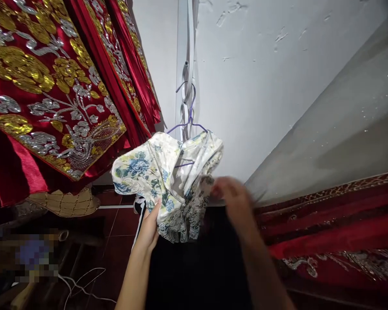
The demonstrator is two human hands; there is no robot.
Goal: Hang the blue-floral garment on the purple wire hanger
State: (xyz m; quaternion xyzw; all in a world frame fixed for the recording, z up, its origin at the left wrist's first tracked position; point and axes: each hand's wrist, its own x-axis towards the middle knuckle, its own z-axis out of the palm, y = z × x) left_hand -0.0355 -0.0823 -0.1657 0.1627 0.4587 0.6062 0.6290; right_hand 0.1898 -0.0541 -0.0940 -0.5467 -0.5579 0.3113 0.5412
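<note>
A white blouse with blue and yellow flowers hangs in front of me, its lower part gathered and darker. It is on a thin purple hanger, whose hook is near a pale vertical strap. My left hand grips the blouse's lower left side, thumb in front and the other fingers mostly hidden behind the cloth. Just right of the blouse is my right hand, smeared by motion; whether its fingertips touch the fabric is unclear.
Red cloth with gold and silver sequins hangs at the left. More red embroidered fabric lies at the right. A white wall with peeling paint stands behind. White cables trail over the dark tiled floor at lower left.
</note>
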